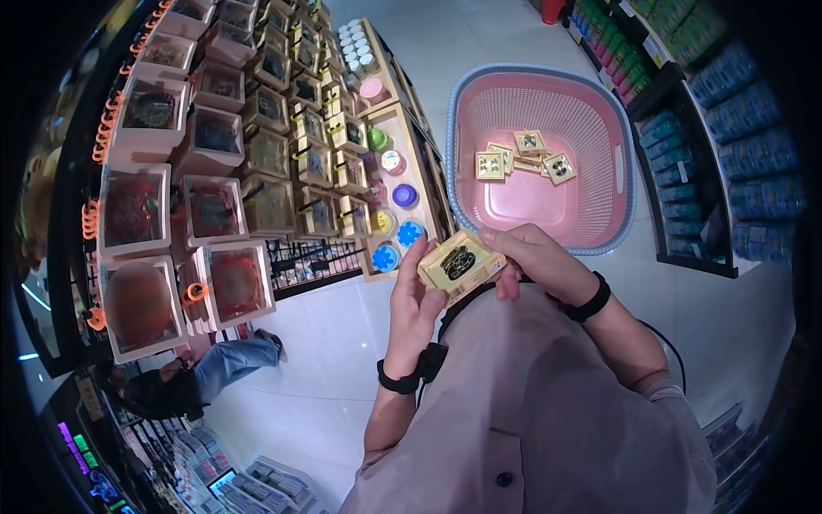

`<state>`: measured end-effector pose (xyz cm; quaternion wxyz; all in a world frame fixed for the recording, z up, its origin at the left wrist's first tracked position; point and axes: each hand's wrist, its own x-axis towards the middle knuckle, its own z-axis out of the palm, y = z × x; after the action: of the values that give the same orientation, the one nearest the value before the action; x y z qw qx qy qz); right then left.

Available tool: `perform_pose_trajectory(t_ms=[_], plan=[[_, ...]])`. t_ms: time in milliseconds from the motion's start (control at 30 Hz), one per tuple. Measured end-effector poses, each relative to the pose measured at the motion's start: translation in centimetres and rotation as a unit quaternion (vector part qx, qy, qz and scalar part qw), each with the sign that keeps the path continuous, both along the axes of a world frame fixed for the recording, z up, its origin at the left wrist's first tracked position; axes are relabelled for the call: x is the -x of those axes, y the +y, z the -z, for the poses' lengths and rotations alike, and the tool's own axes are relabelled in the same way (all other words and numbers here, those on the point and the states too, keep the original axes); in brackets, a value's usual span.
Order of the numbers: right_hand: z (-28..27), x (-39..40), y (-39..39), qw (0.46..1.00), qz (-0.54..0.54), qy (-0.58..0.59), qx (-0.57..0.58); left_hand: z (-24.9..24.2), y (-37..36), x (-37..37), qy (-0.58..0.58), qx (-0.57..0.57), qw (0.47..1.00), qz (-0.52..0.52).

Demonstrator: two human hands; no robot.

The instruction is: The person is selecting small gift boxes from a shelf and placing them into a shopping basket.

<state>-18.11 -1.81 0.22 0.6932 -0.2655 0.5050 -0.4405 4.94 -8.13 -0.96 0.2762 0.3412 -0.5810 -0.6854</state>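
Note:
Between my two hands, in front of my lap, is a small cream-yellow box [461, 264] with a dark coiled item showing on its face. My left hand [413, 295] grips the box's left end, thumb on its lower corner. At the right end, my right hand [535, 255] has its thumb along the top edge and fingers beneath. Beyond the hands stands a pink basket [599, 184] with a blue rim. Several similar small boxes [530, 144] lie loosely piled on its bottom.
To the left, a rack holds rows of hanging boxes [214, 133]. A wooden tray [401, 124] of colourful lidded jars [404, 195] stands beside it. Shelves of bottles [676, 188] line the right. A person [188, 373] is at lower left, near stacked packets [274, 484].

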Motion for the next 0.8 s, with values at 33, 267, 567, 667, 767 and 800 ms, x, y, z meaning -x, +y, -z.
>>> perform_pose_trajectory(t_ms=[33,267,567,667,767,800], plan=[[0.0,0.0,0.0,1.0,0.0,0.0,-0.003,0.1,0.0,-0.1,-0.001,0.003,1.0,0.001],[0.2,-0.2,0.0,1.0,0.0,0.0,-0.005,0.3,-0.3,-0.2,0.008,-0.003,1.0,0.005],[0.1,0.1,0.1,1.0,-0.008,-0.003,-0.012,0.3,-0.3,0.0,0.022,-0.018,1.0,0.004],[0.2,0.4,0.1,1.0,-0.002,-0.017,0.0,0.1,0.0,0.6,0.042,-0.015,0.999,-0.01],[0.7,0.4,0.2,0.999,-0.005,-0.018,0.033,0.2,0.3,1.0,0.052,-0.048,0.997,-0.027],[0.9,0.3,0.2,0.999,-0.008,-0.018,0.036,0.4,0.3,0.8,0.046,-0.061,0.997,-0.021]])
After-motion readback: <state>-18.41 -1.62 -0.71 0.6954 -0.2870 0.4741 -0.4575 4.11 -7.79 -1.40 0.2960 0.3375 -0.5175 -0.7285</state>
